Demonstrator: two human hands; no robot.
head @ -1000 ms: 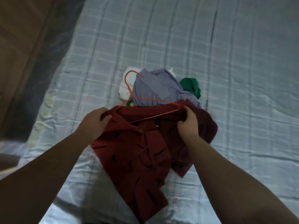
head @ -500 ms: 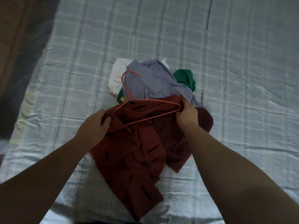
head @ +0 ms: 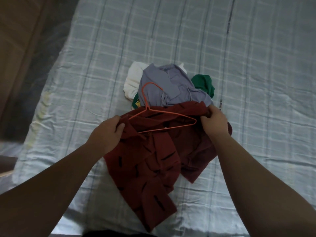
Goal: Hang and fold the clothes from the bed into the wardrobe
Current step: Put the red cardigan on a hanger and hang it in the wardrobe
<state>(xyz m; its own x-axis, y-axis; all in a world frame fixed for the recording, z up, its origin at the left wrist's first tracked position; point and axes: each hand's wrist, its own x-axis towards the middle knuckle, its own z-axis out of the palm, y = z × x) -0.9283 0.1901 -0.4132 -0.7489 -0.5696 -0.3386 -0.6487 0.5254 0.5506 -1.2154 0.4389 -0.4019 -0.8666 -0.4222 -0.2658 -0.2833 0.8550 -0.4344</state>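
While left hand (head: pixel 106 132) and right hand (head: pixel 213 124) grip red shirt (head: pixel 145 165), yellow print (head: pixel 136 103) unreadable.

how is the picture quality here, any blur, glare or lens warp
Head view: dim bluish light, no hard glare; lines on the bed sheet bow, wide-angle warp; red shirt and hanger sharp; forearms in the lower corners dark.

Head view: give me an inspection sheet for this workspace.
Surface: bed, checked cover, wrinkled.
Job's things: red shirt with the hanger lying on its top part, hook over the grey shirt; white garment and green garment piled under the grey one.
Clutter: nothing seen.
Hands: left hand and right hand each grip the red shirt's top edge.
Cables: nothing seen.
Surroundings: brown panel left of the bed.
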